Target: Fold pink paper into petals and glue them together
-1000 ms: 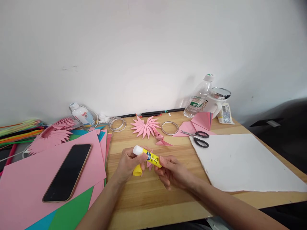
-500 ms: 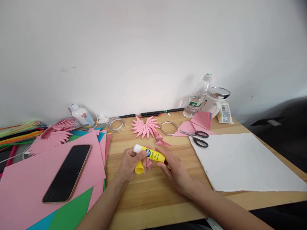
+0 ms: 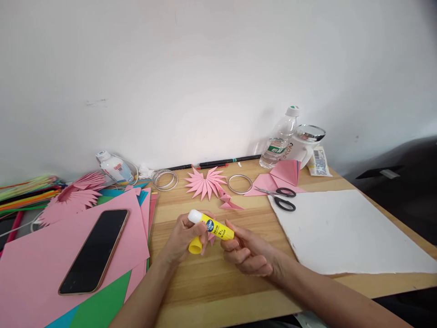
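A yellow glue stick (image 3: 219, 228) with its white end bare lies slanted between my two hands. My left hand (image 3: 180, 238) is closed around its upper part and also keeps the yellow cap (image 3: 195, 246) in its fingers. Thumb and forefinger of my right hand (image 3: 251, 255) pinch the bottom end, with the other fingers curled. Behind the stick, partly hidden, shows a small folded pink paper piece (image 3: 211, 239); I cannot tell whether it is held or on the table. Farther back lie a pink pleated paper fan (image 3: 205, 183) and more folded pink pieces (image 3: 229, 202).
Left are a phone (image 3: 94, 251) on pink paper sheets (image 3: 30, 255), a second pleated shape (image 3: 73, 196) and a white bottle (image 3: 114, 167). Tape rings (image 3: 240, 184) lie behind. Right are scissors (image 3: 285, 198), a white board (image 3: 351, 237), a water bottle (image 3: 278, 141) and a mug (image 3: 303, 148).
My right hand has turned and its fingers have curled under, with its grip still at the glue stick's bottom end. The stick and cap have shifted slightly down and left.
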The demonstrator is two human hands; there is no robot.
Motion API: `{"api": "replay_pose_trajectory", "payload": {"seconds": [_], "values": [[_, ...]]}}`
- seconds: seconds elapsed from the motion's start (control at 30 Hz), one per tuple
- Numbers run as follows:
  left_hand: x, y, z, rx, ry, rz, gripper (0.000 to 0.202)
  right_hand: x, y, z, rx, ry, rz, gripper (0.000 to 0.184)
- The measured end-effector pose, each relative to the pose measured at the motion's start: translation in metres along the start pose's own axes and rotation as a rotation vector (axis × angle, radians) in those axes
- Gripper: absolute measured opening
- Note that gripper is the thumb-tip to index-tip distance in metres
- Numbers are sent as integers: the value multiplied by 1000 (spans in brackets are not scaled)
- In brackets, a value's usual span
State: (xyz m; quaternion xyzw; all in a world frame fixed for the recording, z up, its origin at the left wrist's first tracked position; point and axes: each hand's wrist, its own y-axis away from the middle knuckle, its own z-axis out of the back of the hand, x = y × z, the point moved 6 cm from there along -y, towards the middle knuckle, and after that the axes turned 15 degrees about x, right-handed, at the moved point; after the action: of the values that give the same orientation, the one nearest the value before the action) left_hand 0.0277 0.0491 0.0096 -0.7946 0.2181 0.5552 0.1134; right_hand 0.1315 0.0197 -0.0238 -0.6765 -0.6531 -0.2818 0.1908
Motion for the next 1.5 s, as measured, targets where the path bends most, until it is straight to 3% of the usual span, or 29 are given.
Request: {"api": "replay_pose_trajectory", "payload": {"seconds": [0.1,0.2,0.27,0.33,0.43,0.5,0.7,0.8,0.9,1.07,1.13,1.33,1.5], "values": [[0,0,4,-47,-12,-4,39,13,5,9,-272,240,226,59],[0,-1,6,-81,-25,-6,43,32,25,3,-640,775,501,41],[-1,-2,6,-82,-28,-7,42,36,33,-6,-786,1089,547,36],[-1,-2,6,-93,-38,-4,40,36,36,-9,-848,1248,542,29],[1,-1,8,-107,-60,17,39,32,32,-7,-801,1237,486,20],[2,0,8,-94,-66,36,44,28,27,-5,-716,1090,427,25],[2,1,5,-15,-5,34,45,4,3,0,-166,53,239,52],[1,1,3,-2,4,19,41,-3,-2,1,10,-239,102,56],[2,0,3,-2,9,15,52,-5,-3,7,-76,-224,71,60],[2,-1,5,-44,-3,-14,64,20,10,3,-428,234,474,47],[2,-1,5,-53,-7,-8,62,25,15,-2,-497,398,534,41],[0,1,7,-65,-52,31,47,22,15,-3,-480,519,490,35],[-2,1,4,11,-21,-1,43,18,9,-4,-344,351,476,41]]}}
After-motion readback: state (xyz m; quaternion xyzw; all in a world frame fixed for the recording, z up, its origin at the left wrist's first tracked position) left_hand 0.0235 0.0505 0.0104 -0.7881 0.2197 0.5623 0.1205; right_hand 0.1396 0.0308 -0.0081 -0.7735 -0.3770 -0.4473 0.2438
